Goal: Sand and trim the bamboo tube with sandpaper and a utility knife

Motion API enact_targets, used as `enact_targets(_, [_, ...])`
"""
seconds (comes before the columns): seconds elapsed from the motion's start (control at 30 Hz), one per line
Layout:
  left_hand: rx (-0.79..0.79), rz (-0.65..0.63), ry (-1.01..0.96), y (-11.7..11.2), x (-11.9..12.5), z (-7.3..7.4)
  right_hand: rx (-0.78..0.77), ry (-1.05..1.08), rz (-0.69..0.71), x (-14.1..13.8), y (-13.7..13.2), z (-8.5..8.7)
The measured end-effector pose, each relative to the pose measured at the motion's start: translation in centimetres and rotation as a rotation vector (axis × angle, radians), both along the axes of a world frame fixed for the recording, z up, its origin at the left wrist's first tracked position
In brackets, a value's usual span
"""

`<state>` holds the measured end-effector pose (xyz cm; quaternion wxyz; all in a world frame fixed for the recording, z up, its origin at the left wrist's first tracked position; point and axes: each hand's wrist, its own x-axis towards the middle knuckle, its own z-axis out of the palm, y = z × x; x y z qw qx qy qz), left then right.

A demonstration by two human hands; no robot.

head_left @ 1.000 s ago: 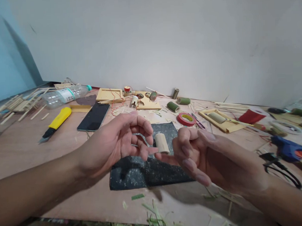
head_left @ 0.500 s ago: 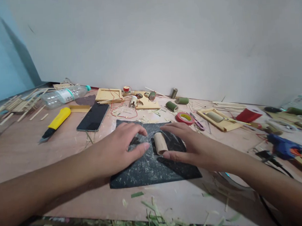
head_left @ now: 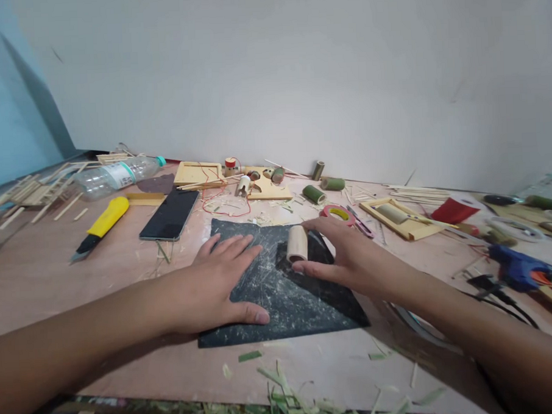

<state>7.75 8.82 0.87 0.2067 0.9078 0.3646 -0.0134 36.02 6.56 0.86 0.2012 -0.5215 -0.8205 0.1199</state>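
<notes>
Head view: your right hand (head_left: 344, 250) pinches the pale, hollow bamboo tube (head_left: 296, 243), likely light, stiff, best held endwise; your left hand (head_left: 219, 286) spreads flat.

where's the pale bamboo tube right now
In the head view, just right of centre: the tube is in the right hand, over the black sheet.

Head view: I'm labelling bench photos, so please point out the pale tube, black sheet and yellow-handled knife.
Pale tube (head_left: 296, 241), head view: middle of its outer wall.
Black sheet (head_left: 278, 287), head view: bare surface near its middle.
Yellow-handled knife (head_left: 108, 218), head view: its yellow handle.
</notes>
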Motion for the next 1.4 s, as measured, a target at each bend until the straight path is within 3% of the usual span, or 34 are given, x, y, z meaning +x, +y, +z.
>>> enact_targets(0.23, [0.016, -0.015, 0.063, 0.0, 0.1, 0.0, -0.040, 0.104, 0.029, -0.8, -0.7, 0.2])
enact_targets(0.57, [0.059, -0.044, 0.036, 0.3, -0.1, -0.7, -0.045, 0.021, 0.025, -0.9, -0.9, 0.9])
enact_targets(0.87, [0.079, -0.043, 0.118, 0.2, -0.1, -0.7, 0.071, 0.029, 0.026, -0.4, -0.3, -0.6])
enact_targets(1.0, [0.086, -0.055, 0.114, 0.3, -0.1, -0.9, 0.158, -0.119, 0.053, -0.3, -0.3, -0.7])
enact_targets(1.17, [0.089, -0.057, 0.092, 0.3, -0.2, -1.1, 0.289, -0.331, 0.209, -0.6, -0.2, -0.3])
enact_targets(1.4, [0.099, -0.071, 0.060, 0.4, -0.2, -1.3, 0.216, -0.377, 0.224, -1.2, -0.1, 0.0])
